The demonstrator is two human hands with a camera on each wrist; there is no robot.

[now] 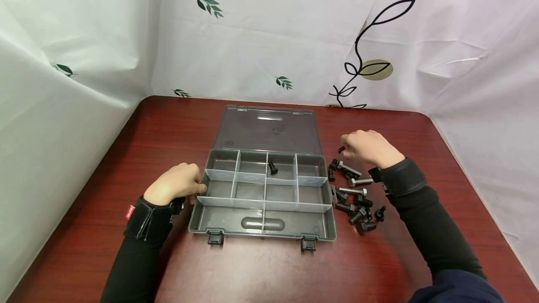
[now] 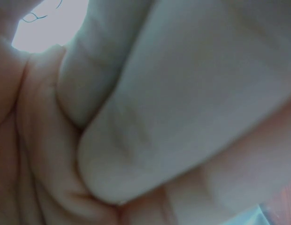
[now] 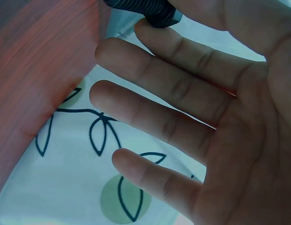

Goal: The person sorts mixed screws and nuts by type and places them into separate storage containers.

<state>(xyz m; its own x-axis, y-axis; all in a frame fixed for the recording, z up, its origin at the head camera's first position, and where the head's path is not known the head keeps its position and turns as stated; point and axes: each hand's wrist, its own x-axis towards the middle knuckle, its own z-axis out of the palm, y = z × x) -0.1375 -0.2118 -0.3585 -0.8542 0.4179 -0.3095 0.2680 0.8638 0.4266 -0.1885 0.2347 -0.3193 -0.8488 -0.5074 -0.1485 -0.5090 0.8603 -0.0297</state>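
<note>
White cloth (image 1: 252, 36) hangs behind the surface (image 1: 252, 270), loose bolts (image 1: 353, 191) crowd the open box (image 1: 210, 214), a lone bolt (image 1: 273, 168) sits in its third back compartment (image 1: 284, 165) from left, the left hand (image 1: 178, 183) curls beside it, nothing visible inside, and the right hand (image 1: 367, 147) pinches a black bolt (image 3: 157, 11) past those loose bolts!

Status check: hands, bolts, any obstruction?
Right hand pinching black bolt. Left hand on left side of box. One bolt inside, others loose to its right. Lid open, no obstruction seen.
</note>
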